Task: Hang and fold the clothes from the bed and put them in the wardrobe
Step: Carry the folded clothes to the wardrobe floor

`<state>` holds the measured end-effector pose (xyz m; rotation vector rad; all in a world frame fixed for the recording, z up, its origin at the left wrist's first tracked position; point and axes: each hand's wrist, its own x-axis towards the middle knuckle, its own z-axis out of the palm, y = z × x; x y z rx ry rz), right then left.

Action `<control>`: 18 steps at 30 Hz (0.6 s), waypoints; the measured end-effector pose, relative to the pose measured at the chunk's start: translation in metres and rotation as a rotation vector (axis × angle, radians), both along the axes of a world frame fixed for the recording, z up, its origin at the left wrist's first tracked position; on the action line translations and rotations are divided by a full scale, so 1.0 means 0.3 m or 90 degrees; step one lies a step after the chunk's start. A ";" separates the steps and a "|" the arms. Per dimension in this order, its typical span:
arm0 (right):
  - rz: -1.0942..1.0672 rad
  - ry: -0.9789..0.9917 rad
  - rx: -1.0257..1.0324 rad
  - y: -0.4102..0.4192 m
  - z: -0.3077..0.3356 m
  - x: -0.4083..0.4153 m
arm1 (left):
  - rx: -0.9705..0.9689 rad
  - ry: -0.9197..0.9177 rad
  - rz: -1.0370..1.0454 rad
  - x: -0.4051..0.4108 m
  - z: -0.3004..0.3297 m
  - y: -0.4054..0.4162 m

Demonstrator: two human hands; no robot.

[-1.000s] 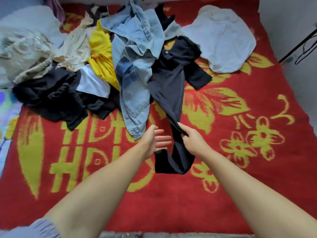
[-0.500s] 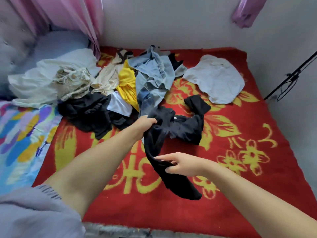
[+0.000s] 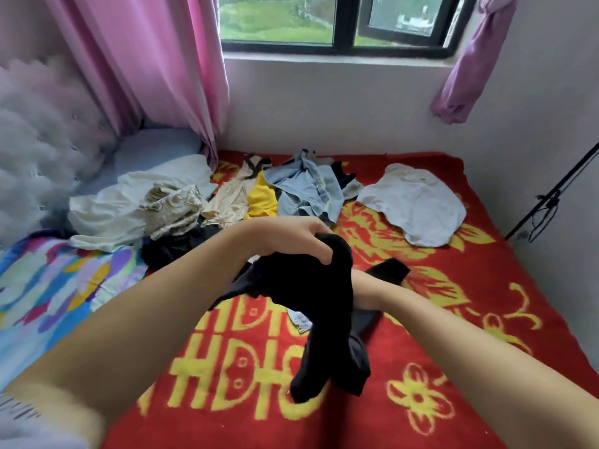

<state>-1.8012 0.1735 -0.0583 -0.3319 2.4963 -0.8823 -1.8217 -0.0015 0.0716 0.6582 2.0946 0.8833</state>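
Red flowered bed (image 3: 486, 319) beneath, left hand (image 3: 291, 241) gripping black garment (image 3: 324, 303) lifted at centre, right hand hidden behind cloth, grip unclear; soft, light, floppy, best pinched at shoulders, pile (image 3: 291, 192) at 12 o'clock.

The bed (image 3: 486, 335) was covered by a red blanket with yellow flowers. At its far end a heap of clothes (image 3: 259, 196) was piled, and a white garment (image 3: 418, 202) was spread apart to the right.
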 end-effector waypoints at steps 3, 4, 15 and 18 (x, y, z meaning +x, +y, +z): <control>-0.021 -0.009 -0.009 -0.007 0.043 -0.001 | 0.014 0.018 0.060 -0.049 0.034 -0.060; -0.051 0.003 -0.047 -0.002 0.064 -0.008 | 0.029 0.012 0.096 -0.071 0.032 -0.090; -0.048 0.428 0.089 -0.073 0.297 -0.019 | 0.070 -0.084 0.040 -0.051 -0.135 -0.139; -0.042 0.465 0.057 -0.065 0.315 -0.016 | 0.099 0.041 0.093 -0.028 -0.147 -0.052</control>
